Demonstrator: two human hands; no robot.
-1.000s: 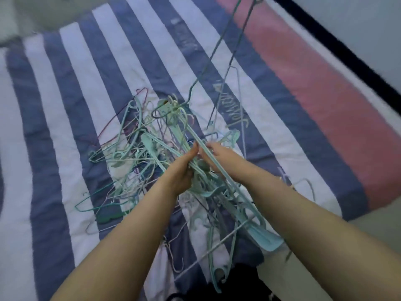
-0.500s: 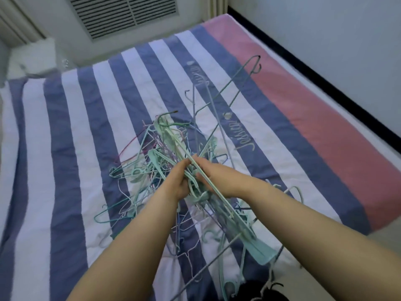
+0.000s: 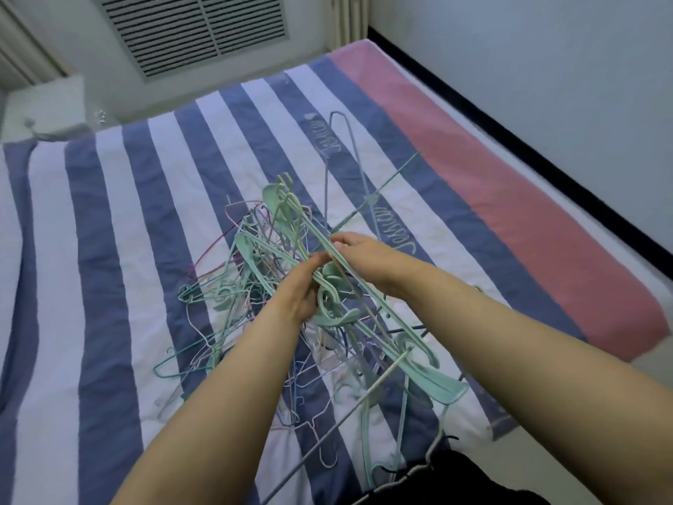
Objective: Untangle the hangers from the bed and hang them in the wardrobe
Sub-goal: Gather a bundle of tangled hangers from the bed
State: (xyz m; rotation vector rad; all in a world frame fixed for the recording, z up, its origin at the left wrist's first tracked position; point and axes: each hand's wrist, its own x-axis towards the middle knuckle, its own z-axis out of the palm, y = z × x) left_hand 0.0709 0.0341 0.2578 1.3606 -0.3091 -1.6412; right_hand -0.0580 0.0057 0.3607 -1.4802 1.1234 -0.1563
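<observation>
- A tangle of hangers [image 3: 255,286] is seen on the bed [image 3: 109,249], near its middle and toward the near edge; most are mint green plastic, mixed with thin wire ones in teal, purple, pink and white.
- Part of the tangle is lifted off the cover, with the rest trailing onto the striped sheet below.
- The left hand [image 3: 300,289] is curled around a cluster of green hangers near their hooks, fingers wrapped into the bundle.
- The right hand [image 3: 358,251] is closed on a long green hanger [image 3: 411,349], pinched between thumb and fingers; the hanger is tilted, its far end raised above the pile and its near end low by the bed's edge.
- The two hands are held just beside each other, almost touching.
- Thin wire hangers [image 3: 346,158] are raised above the heap, beyond the right hand.
- The bed is covered in blue and white stripes with a pink band [image 3: 510,213] at the right side.
- A louvred vent [image 3: 196,27] is set in the far wall.
- The wardrobe is not in view.
</observation>
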